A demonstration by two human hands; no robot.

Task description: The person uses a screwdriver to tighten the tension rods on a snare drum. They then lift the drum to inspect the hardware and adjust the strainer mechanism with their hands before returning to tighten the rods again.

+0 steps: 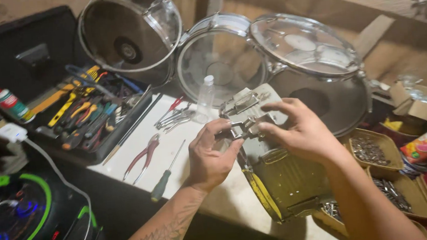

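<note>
Gripping blurred metal lug (246,125) — fingers (224,134) overlapping

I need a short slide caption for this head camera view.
Both hands, left hand and right hand, hold a metal drum lug against a yellow drum shell.

there is a single view, from a camera worn on the person's head. it looks steeply down and forward over a white worktable (194,136), close enough that both forearms enter from the bottom edge and the left hand (210,158) and right hand (299,131) sit near the middle. the frame is tilted, so the table edge runs diagonally. the open toolbox (88,113) lies at left, the drum shells (269,56) at the top.
</note>
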